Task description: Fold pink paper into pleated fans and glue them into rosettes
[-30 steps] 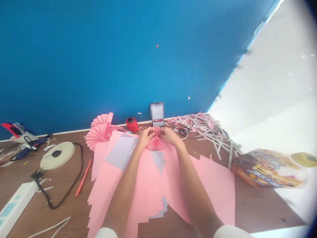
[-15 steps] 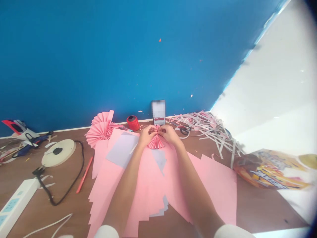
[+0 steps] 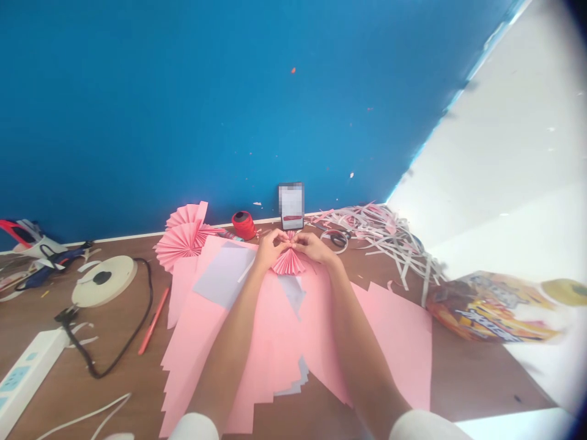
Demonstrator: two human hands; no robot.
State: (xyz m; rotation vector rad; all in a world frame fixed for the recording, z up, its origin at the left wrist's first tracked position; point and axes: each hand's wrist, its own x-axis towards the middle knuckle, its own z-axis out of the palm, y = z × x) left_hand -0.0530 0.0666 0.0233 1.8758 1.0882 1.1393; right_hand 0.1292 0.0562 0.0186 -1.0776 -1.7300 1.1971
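A pink pleated paper fan is pinched at its narrow middle between my two hands. My left hand is closed on its left side, and my right hand is closed on its right side. The pleats spread out below my fingers, and a smaller pleated part shows above them. Whether a thread lies between the fingertips is too small to tell. Beneath my wrists lie overlapping pink paper sheets, with grey-lilac pieces among them.
Finished-looking pink pleated fans sit at the back left beside a red thread spool. A phone leans on the wall. Scissors and paper strips lie right, a snack bag farther right. A red pen and power strip are left.
The whole view has shifted slightly. My hands stay pinched at the fan's middle, with only slight finger movement.
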